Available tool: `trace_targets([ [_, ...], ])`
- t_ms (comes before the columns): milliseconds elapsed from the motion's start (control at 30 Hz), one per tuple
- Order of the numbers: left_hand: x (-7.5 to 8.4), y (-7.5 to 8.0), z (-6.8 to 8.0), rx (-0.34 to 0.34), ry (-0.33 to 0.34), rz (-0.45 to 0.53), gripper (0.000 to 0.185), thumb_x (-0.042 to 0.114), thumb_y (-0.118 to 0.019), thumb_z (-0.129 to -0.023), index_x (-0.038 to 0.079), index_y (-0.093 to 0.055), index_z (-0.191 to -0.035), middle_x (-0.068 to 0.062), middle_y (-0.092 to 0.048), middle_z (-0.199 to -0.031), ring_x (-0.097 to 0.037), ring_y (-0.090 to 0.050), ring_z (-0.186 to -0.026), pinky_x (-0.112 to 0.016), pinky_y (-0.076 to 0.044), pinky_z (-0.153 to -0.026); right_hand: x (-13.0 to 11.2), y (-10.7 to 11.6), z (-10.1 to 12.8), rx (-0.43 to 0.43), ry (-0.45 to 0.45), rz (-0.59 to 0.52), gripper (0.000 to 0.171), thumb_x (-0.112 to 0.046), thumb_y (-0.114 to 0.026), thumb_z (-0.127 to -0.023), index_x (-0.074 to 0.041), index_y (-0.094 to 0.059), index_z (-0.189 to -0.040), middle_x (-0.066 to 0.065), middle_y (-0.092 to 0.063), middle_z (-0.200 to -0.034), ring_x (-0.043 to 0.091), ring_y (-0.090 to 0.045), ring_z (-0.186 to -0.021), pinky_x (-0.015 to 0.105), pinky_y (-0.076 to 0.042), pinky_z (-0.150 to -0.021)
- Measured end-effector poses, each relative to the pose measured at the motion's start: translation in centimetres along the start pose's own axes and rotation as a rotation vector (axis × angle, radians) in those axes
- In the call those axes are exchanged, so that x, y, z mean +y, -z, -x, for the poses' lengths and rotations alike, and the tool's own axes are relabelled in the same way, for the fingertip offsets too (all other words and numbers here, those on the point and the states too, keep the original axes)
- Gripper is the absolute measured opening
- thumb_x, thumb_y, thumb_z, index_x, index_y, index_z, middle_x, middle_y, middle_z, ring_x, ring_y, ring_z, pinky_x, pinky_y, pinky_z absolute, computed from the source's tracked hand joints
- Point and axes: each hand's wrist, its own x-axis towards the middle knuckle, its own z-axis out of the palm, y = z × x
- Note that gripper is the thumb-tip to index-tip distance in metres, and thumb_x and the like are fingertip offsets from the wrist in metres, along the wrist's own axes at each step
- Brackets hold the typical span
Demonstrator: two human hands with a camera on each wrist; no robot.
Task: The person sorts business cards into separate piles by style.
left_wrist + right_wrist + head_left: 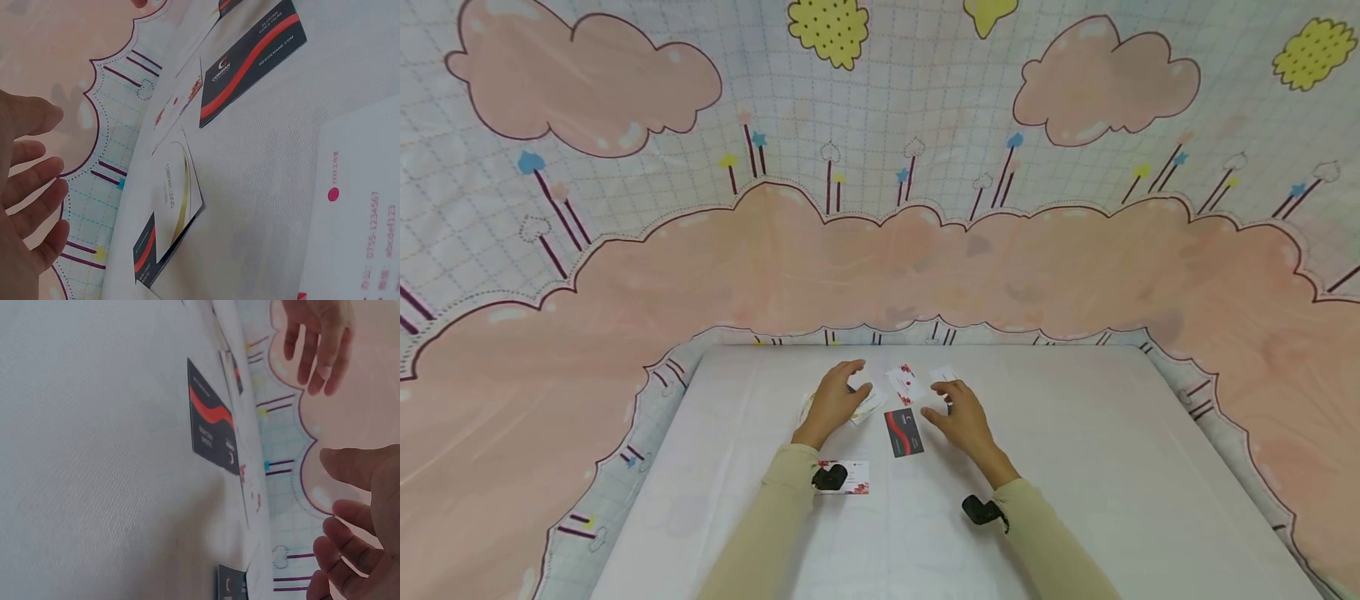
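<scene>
Both hands hover over a loose scatter of business cards on the white cloth-covered surface [1075, 450]. The left hand [835, 402] hangs over a white card with a gold curve [176, 206], fingers [37, 187] spread and holding nothing. The right hand [964, 419] is also relaxed with fingers apart, just beside the black card with a red wave [904, 432]. The work seems to be at the picking-out stage; the next grasp calls for getting a fingertip under a flat card's edge. The white card with red flowers [850, 477] is partly hidden by the left wrist camera, and a darker card under the gold one is barely readable.
</scene>
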Motion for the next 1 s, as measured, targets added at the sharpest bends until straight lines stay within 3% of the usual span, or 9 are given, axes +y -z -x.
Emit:
trace_targets([
  [233, -0.4, -1.5, -1.6, 0.014, 0.046, -0.041, 0.043, 0.017, -0.068, -0.090, 0.002, -0.061, -0.130, -0.017, -0.065, -0.122, -0.038, -0.058, -0.118, -0.053, -0.044, -0.101, 0.4, -1.1, -1.0, 0.012, -0.060, -0.004, 0.046, -0.026, -0.079, -0.082, -0.005, -0.065, -0.121, 0.014, -0.064, -0.113, 0.029, -0.059, -0.100, 0.043, -0.050, -0.082],
  [500, -0.8, -3.5, -2.7, 0.014, 0.092, -0.131, 0.044, 0.022, -0.069, -0.089, 0.005, -0.062, -0.129, -0.015, -0.065, -0.126, -0.038, -0.055, -0.120, -0.057, -0.037, -0.098, 0.5, -2.1, -1.5, 0.035, -0.099, 0.009, 0.047, -0.027, -0.079, -0.081, -0.003, -0.067, -0.119, 0.017, -0.065, -0.112, 0.032, -0.061, -0.095, 0.049, -0.049, -0.085],
  [733, -1.1, -4.9, -3.2, -0.006, 0.134, -0.161, 0.041, 0.023, -0.068, -0.090, 0.008, -0.064, -0.128, -0.016, -0.062, -0.131, -0.040, -0.051, -0.122, -0.057, -0.034, -0.099, 0.7, -3.1, -2.0, 0.030, -0.144, 0.087, 0.049, -0.033, -0.079, -0.080, -0.005, -0.067, -0.119, 0.015, -0.066, -0.112, 0.033, -0.060, -0.104, 0.050, -0.048, -0.091],
  [1000, -0.6, -5.7, -3.6, -0.017, 0.178, -0.173, 0.041, 0.024, -0.069, -0.090, 0.007, -0.065, -0.127, -0.017, -0.062, -0.130, -0.040, -0.048, -0.123, -0.059, -0.032, -0.100, 0.5, -4.1, -2.7, 0.065, -0.158, 0.117, 0.051, -0.035, -0.080, -0.078, -0.003, -0.068, -0.116, 0.016, -0.067, -0.106, 0.035, -0.062, -0.101, 0.052, -0.048, -0.085],
])
